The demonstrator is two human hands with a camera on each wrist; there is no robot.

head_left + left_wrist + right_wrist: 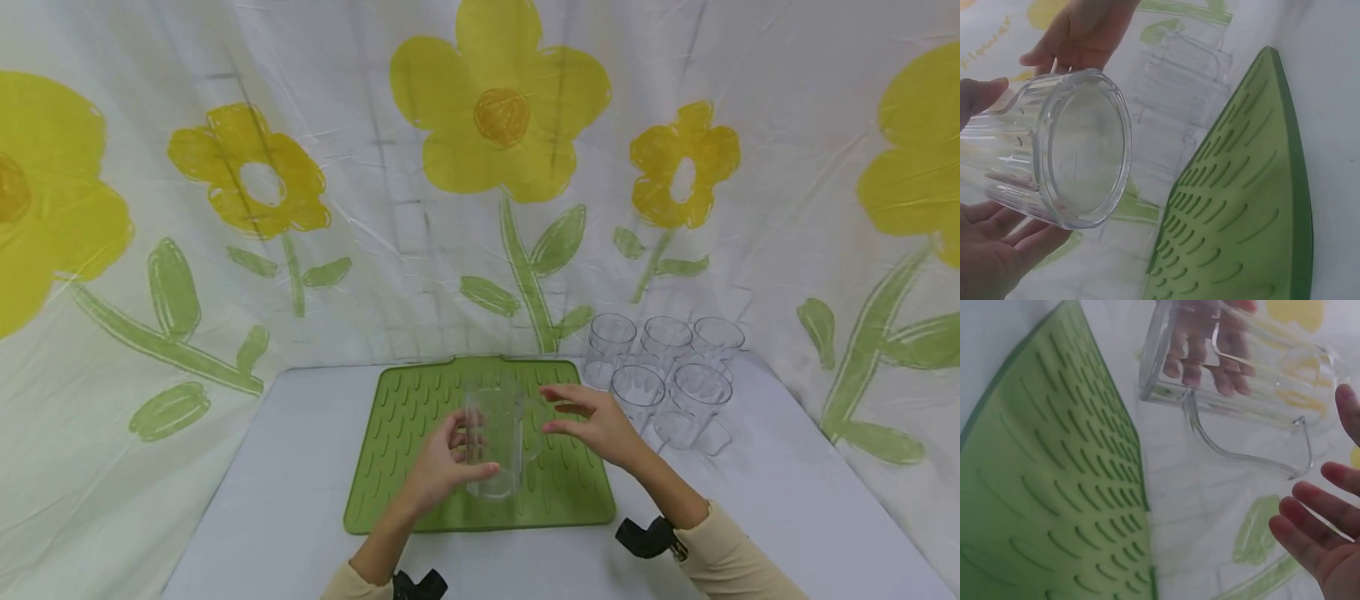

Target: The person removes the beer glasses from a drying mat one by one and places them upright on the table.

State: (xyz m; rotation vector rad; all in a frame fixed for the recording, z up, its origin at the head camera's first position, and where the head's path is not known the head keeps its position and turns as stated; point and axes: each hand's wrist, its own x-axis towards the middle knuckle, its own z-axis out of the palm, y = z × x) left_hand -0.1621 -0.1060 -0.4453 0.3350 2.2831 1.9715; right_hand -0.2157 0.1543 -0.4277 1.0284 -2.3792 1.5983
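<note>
A clear glass mug (pixel 501 442) with a side handle is held upright above a green ridged drying mat (pixel 390 467). My left hand (pixel 438 471) grips it from the left, thumb in front and fingers around the far side. The left wrist view shows the round base of the mug (pixel 1088 153) lifted off the mat. Just right of the handle is my right hand (pixel 600 425). Its fingers are spread and apart from the handle in the right wrist view, where the right palm (pixel 1341 569) holds nothing.
Several more clear glass mugs (pixel 701 396) stand grouped on the white table (pixel 285 467), to the right of the mat. A white curtain (pixel 375 275) with yellow flowers hangs along the back edge.
</note>
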